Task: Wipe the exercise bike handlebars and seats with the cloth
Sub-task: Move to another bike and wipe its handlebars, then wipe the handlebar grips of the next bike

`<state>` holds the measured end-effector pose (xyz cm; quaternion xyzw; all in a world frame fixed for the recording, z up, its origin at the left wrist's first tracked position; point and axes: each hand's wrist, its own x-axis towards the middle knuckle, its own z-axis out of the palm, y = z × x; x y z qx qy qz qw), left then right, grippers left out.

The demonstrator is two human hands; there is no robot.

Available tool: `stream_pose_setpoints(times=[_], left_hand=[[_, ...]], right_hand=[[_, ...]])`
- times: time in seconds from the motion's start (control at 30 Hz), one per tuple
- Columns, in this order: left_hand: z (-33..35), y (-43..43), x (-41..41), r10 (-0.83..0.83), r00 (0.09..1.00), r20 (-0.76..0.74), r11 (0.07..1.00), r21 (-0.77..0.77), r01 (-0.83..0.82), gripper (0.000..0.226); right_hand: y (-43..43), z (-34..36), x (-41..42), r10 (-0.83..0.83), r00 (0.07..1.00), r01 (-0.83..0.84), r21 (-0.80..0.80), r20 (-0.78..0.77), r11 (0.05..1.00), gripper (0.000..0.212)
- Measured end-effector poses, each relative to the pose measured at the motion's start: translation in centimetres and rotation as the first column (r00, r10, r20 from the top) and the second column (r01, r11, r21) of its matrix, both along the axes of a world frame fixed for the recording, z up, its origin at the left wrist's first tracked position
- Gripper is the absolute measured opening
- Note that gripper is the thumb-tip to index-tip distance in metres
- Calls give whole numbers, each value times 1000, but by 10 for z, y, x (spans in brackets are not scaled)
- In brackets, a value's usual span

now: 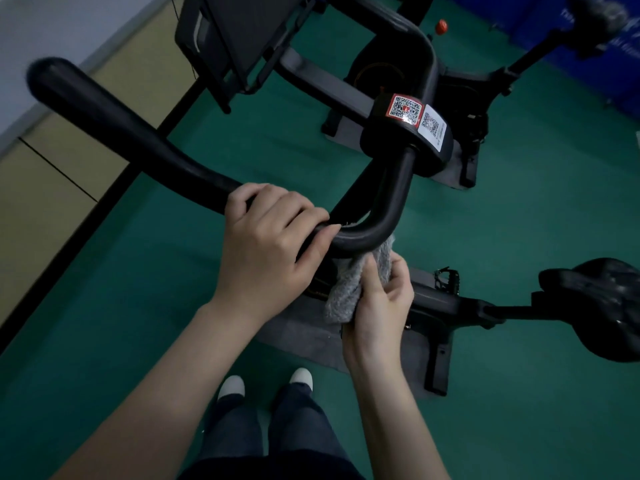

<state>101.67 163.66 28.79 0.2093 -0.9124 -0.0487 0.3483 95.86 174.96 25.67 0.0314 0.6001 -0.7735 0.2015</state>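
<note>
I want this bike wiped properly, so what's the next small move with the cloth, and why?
Probably wrap the cloth up around the bend of the handlebar and rub along it toward the clamp. The right hand holds the cloth just beneath that bend, while the left hand grips the bar on the other side, steadying it and covering that stretch.

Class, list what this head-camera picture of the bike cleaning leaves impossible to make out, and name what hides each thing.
All in the head view:
1. How far the cloth wraps the handlebar: the bar's bend and the right hand cover it.
2. Handlebar surface under the left hand: hidden by its grip.
3. The seat's far side: cut off by the right edge.
4. The QR stickers' codes: too small and blurred.
</note>
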Motion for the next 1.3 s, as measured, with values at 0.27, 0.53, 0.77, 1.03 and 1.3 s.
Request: stream_pose_setpoints(times=[0.27,0.53,0.77,1.03,1.3], left_hand=[[13,-4,13,-135,984,116,987,102,123,33],[35,-21,64,-291,951,107,950,151,274,32],[18,-45,138,-244,957,157,950,236,204,32],[-17,-63,216,-27,876,481,903,388,-186,47],[-39,-30,256,221,770,598,771,376,-514,58]], right_hand=[[15,4,14,129,972,-78,249,-198,965,12],[20,20,47,110,954,-14,324,-279,946,18],[-1,28,81,240,905,-68,436,-352,897,8],[-38,31,103,504,771,-287,494,-389,821,13],[-51,22,103,753,550,-543,530,-362,651,12]])
